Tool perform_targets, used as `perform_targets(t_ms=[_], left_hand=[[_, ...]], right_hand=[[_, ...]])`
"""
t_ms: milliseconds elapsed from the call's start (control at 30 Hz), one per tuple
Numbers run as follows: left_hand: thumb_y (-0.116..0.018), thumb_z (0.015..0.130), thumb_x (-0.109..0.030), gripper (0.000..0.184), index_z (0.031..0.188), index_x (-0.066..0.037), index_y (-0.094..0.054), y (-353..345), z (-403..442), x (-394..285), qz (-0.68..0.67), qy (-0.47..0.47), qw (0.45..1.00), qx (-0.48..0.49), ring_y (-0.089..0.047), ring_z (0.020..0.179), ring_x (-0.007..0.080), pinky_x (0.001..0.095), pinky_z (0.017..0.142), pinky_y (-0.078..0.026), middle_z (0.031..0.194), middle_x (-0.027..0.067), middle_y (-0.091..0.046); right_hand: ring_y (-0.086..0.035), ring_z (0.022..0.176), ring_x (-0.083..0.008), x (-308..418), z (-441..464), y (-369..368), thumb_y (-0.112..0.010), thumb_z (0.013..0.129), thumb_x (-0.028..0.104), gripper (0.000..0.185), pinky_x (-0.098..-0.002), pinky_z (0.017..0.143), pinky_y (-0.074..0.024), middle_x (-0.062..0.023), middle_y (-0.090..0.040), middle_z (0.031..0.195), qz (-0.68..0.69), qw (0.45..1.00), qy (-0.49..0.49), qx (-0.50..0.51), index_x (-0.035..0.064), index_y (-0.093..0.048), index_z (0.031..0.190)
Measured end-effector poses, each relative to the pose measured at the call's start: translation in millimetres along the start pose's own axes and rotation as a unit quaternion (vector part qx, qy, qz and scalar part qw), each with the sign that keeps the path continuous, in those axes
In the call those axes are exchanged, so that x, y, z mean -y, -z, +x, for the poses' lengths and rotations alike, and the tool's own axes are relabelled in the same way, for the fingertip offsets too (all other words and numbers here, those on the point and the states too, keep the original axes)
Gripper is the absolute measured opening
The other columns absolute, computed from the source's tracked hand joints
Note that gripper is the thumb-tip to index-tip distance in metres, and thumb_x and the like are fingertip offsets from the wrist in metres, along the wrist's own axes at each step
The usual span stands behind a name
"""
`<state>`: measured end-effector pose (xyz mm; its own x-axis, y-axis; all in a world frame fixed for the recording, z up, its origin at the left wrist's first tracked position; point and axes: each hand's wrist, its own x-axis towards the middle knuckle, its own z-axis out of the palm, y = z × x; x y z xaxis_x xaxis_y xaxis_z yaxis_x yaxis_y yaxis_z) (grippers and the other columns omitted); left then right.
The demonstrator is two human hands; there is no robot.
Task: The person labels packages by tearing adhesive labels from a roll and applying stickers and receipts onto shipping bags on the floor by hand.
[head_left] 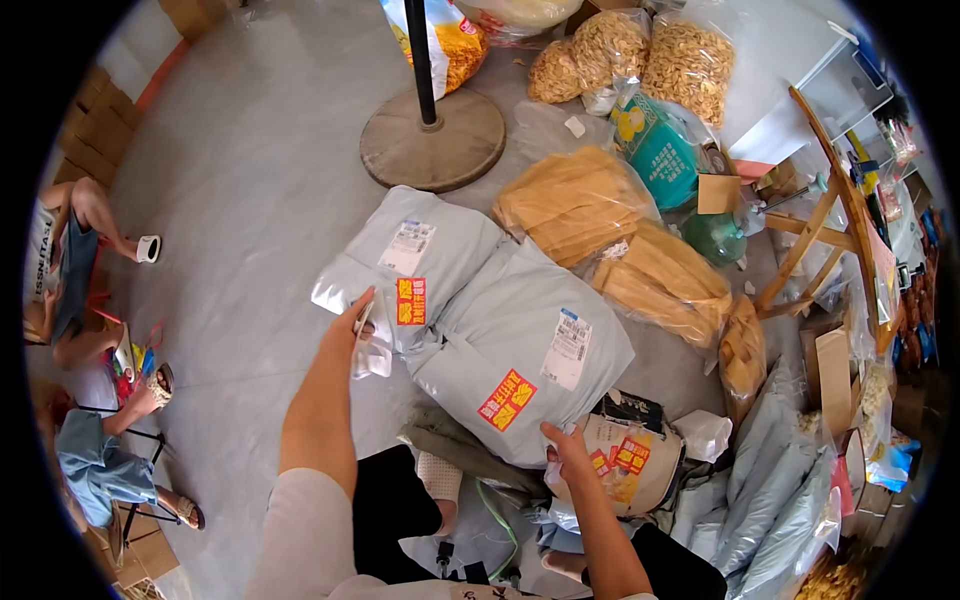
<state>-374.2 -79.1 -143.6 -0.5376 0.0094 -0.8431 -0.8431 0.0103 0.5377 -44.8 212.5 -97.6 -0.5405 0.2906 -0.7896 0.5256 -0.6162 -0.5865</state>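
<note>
Two full grey plastic mailing bags lie side by side in front of me. The farther mailing bag [450, 235] bears a white shipping label and a red-and-yellow sticker [411, 302]. On the nearer mailing bag [490, 330] are a shipping label [567, 348] and a similar sticker [508, 399]. My left hand [357, 318] is closed on a thin white sheet [372, 358], which hangs beside the farther bag's near left edge. Down at the nearer bag's lower right corner, my right hand [568, 450] has its fingers pinched on the grey plastic.
Behind the bags lie clear bags of flat tan pieces [580, 205] and a round pole base [432, 140]. Below right stand a sticker-covered container [625, 460] and stacked grey bags [780, 490]. A wooden frame [830, 230] rises at right. Two people sit at left.
</note>
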Motion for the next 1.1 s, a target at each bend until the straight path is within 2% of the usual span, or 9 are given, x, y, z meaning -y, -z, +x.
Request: perform_targets(t_ms=[100, 200, 267, 400, 567, 700, 767, 833, 1100], left_hand=[[-0.075, 0.060, -0.041, 0.037, 0.060, -0.011, -0.054, -5.6, -33.6, -57.2, 0.163, 0.017, 0.985, 0.055, -0.050, 0.043, 0.0128, 0.0239, 0.035, -0.037, 0.053, 0.0015, -0.051], [-0.074, 0.065, -0.025, 0.030, 0.070, -0.004, -0.053, -17.3, -32.1, -87.9, 0.046, -0.023, 0.996, 0.079, -0.057, 0.050, 0.0155, 0.0289, 0.039, -0.044, 0.061, 0.0049, -0.057], [-0.071, 0.067, -0.011, 0.030, 0.081, 0.002, -0.048, -43.3, -79.3, -113.2, 0.136, -0.186, 0.973, 0.011, -0.060, 0.056, 0.0178, 0.0322, 0.045, -0.049, 0.068, 0.0100, -0.058], [-0.071, 0.068, -0.010, 0.032, 0.085, 0.000, -0.046, -77.1, -133.2, -148.7, 0.190, -0.272, 0.943, 0.030, -0.057, 0.052, 0.0145, 0.0286, 0.042, -0.046, 0.069, 0.0085, -0.058], [-0.072, 0.067, -0.011, 0.033, 0.084, 0.001, -0.047, -73.8, -137.2, -175.1, 0.156, -0.336, 0.925, 0.086, -0.057, 0.056, 0.0138, 0.0286, 0.047, -0.046, 0.071, 0.0077, -0.058], [-0.072, 0.068, -0.010, 0.026, 0.087, -0.001, -0.057, -22.6, -55.8, -175.0, 0.164, -0.260, 0.935, 0.176, -0.059, 0.060, 0.0141, 0.0290, 0.053, -0.048, 0.076, 0.0063, -0.061], [-0.071, 0.068, -0.011, 0.025, 0.086, 0.000, -0.058, 2.0, 2.1, -151.8, 0.172, -0.228, 0.954, 0.096, -0.061, 0.060, 0.0170, 0.0296, 0.051, -0.048, 0.076, 0.0096, -0.063], [-0.071, 0.068, -0.012, 0.026, 0.085, 0.003, -0.059, 6.6, 20.0, -123.7, 0.157, -0.183, 0.968, 0.067, -0.061, 0.059, 0.0183, 0.0304, 0.050, -0.049, 0.074, 0.0108, -0.063], [-0.071, 0.066, -0.008, 0.050, 0.109, 0.006, -0.051, -1.8, -57.5, -89.4, 0.367, -0.104, 0.900, 0.211, -0.061, 0.069, 0.0186, 0.0316, 0.056, -0.049, 0.088, 0.0149, -0.061]], right_hand=[[-0.038, 0.043, -0.0058, -2.1, -3.1, -3.3, -0.063, 0.073, 0.014, 0.020, -0.0203, 0.034, -0.0267, 0.0028, -0.046, 0.062, 0.011, 1.000, -0.012, 0.014, 0.0071, -0.051, 0.087], [-0.044, 0.045, -0.0061, -2.3, -2.5, -0.3, -0.064, 0.071, 0.013, 0.027, -0.0193, 0.034, -0.0297, 0.0015, -0.052, 0.070, 0.048, 0.997, -0.041, 0.047, 0.0069, -0.052, 0.094], [-0.057, 0.060, -0.0132, 4.8, -15.4, -1.6, -0.063, 0.071, 0.011, 0.036, -0.0232, 0.046, -0.0444, -0.0041, -0.059, 0.084, 0.073, 0.997, -0.010, 0.015, 0.0043, -0.050, 0.104], [-0.055, 0.095, -0.0264, 33.1, -43.6, 9.0, -0.057, 0.073, 0.010, 0.045, -0.0378, 0.087, -0.0422, -0.0138, -0.056, 0.106, 0.264, 0.960, 0.083, 0.024, -0.0019, -0.046, 0.115], [-0.054, 0.097, -0.0249, 52.6, -70.9, 17.7, -0.055, 0.075, 0.013, 0.043, -0.0346, 0.088, -0.0413, -0.0126, -0.055, 0.107, 0.279, 0.943, 0.179, 0.016, -0.0022, -0.047, 0.114], [-0.058, 0.074, -0.0171, 74.8, -85.0, 16.0, -0.058, 0.074, 0.013, 0.040, -0.0246, 0.058, -0.0452, -0.0094, -0.059, 0.094, 0.229, 0.958, 0.174, -0.002, 0.0003, -0.048, 0.111], [-0.058, 0.062, -0.0133, 86.7, -88.8, 8.4, -0.061, 0.072, 0.012, 0.041, -0.0208, 0.043, -0.0427, -0.0069, -0.060, 0.088, 0.197, 0.971, 0.138, 0.012, 0.0023, -0.048, 0.110], [-0.050, 0.049, -0.0060, 105.7, -86.4, -21.5, -0.062, 0.072, 0.012, 0.033, -0.0161, 0.031, -0.0274, -0.0017, -0.058, 0.076, 0.162, 0.974, 0.156, -0.008, 0.0048, -0.051, 0.103], [-0.038, 0.044, -0.0038, 139.4, -24.6, -153.6, -0.067, 0.073, 0.019, 0.020, -0.0173, 0.034, -0.0251, 0.0040, -0.046, 0.062, 0.156, 0.962, 0.168, 0.149, 0.0111, -0.049, 0.079]])
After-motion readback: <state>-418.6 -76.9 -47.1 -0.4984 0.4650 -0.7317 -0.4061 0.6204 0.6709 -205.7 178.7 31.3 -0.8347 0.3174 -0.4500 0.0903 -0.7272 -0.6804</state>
